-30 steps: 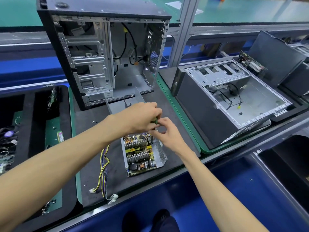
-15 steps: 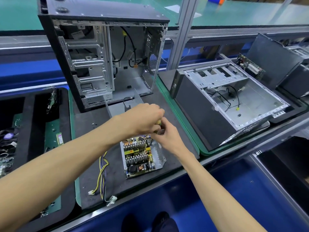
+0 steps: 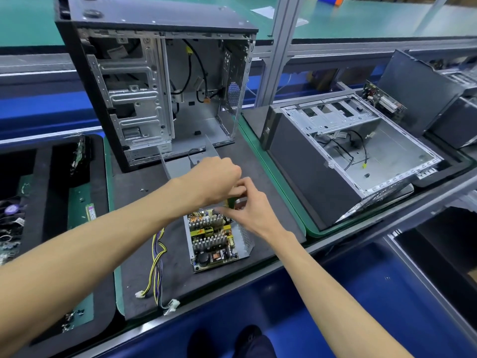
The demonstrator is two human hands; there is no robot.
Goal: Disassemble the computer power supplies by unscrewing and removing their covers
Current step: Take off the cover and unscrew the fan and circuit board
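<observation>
Here the power supply (image 3: 215, 237), cover off and circuit board bare, sits near the front edge of the dark mat (image 3: 263, 177), its wires (image 3: 157, 262) trailing toward the mat's front-left corner. Above its far end the left hand (image 3: 214, 180) grips a green-handled screwdriver (image 3: 231, 201); the right hand (image 3: 249, 205) pinches beside it. An upright gutted case (image 3: 154, 81) stands at the mat's back edge; no writing is legible

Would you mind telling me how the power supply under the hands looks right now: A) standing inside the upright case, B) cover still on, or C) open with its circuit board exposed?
C: the power supply lies on the dark mat, heatsinks and circuit board exposed.
</observation>
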